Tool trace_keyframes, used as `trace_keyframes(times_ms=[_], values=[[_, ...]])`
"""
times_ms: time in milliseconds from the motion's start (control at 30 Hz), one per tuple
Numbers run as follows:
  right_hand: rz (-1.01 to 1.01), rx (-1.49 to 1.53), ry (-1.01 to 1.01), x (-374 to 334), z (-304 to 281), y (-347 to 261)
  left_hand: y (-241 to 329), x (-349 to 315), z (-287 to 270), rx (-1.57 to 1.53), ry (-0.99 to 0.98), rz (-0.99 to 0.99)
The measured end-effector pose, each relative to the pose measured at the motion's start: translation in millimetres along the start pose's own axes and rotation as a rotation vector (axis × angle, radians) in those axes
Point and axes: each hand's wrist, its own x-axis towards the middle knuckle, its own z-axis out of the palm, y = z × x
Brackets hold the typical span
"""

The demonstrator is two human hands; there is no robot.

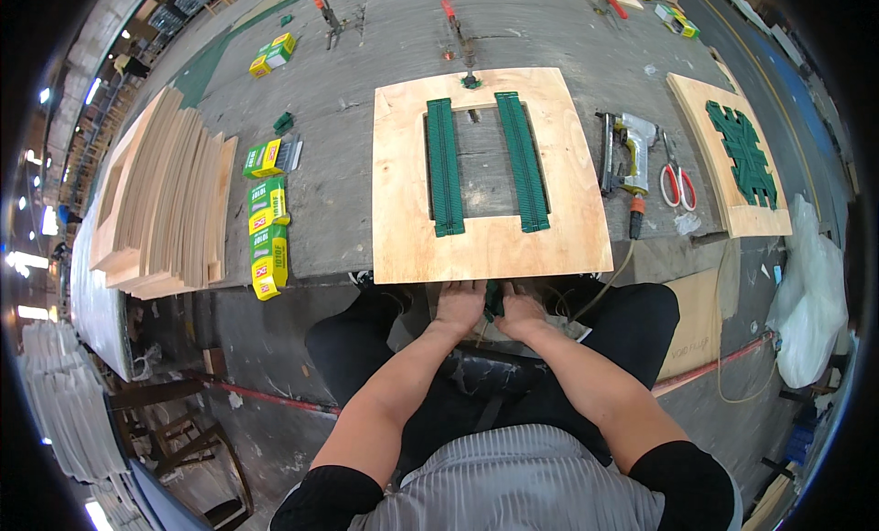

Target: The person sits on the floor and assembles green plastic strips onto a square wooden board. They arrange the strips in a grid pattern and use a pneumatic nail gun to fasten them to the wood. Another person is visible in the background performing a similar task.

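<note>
My left hand (461, 304) and my right hand (521, 313) are close together in my lap, just below the near edge of a plywood frame (403, 183). Between them shows a dark green webbing strap (494, 300), and both hands close on it; the board's edge hides the fingertips. Across the frame's rectangular opening lie two lengths of the same webbing, a left strip (446, 165) and a right strip (522, 160), running from the far side to the near side. A toggle clamp (469, 69) with a red handle stands at the frame's far edge.
Left on the grey table (339, 146) are stacked plywood frames (169, 201) and yellow-green staple boxes (267, 229). Right are a staple gun (634, 151) with its hose, red-handled scissors (678, 185), and a panel (705, 119) bearing woven green webbing (743, 156). A plastic bag (810, 298) hangs beyond.
</note>
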Motion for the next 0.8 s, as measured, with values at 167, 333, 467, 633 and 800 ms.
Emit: trace_keyframes(times_ms=[167, 333, 467, 633, 800], values=[[-0.033, 0.037, 0.03, -1, 4, 2, -21, 9, -7, 0.001, -0.16, 0.101], [-0.016, 0.063, -0.02, -3, 0, -3, -33, 7, -3, 0.089, -0.207, 0.241], [-0.065, 0.08, 0.014, 1, 6, 4, -33, 9, -3, -0.039, -0.239, 0.206], [-0.076, 0.108, 0.072, 9, 18, 21, -23, 20, -10, -0.226, -0.246, 0.159], [-0.151, 0.108, 0.114, 13, 13, 26, -46, 23, -4, -0.322, -0.195, 0.034]])
